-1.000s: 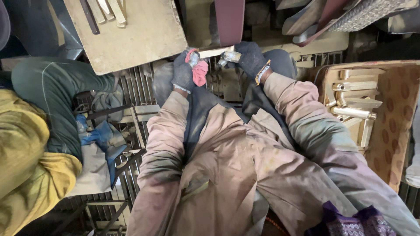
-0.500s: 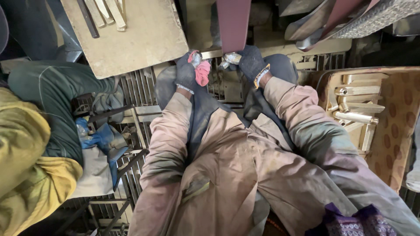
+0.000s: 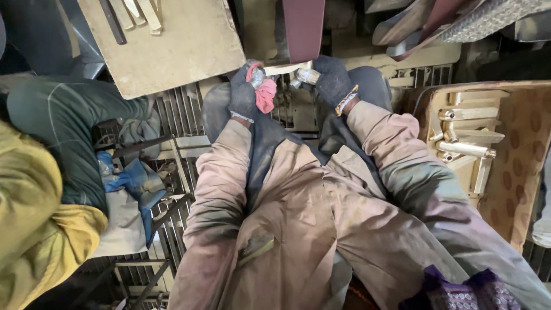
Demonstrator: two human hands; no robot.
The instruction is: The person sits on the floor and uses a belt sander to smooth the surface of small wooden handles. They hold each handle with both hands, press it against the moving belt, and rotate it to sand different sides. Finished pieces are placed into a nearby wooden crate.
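My left hand [image 3: 245,92] wears a dark glove with a red-pink patch and grips one end of a pale metal bar [image 3: 284,70]. My right hand [image 3: 330,80], also in a dark glove, grips the bar's other end, where a shiny fitting shows. The bar lies across the bottom edge of an upright maroon sanding belt [image 3: 303,28], held between both hands. My sleeves are dusty pink-brown and my arms stretch forward over my lap.
A wooden board [image 3: 172,51] with flat strips on it stands at the upper left. A tray [image 3: 505,172] of brass-coloured fittings [image 3: 465,148] sits at the right. Another person in yellow and green sits at the left, over a metal grate floor [image 3: 172,172].
My hands and the bar have stayed at the belt; the view has shifted slightly. Nothing was let go or picked up.
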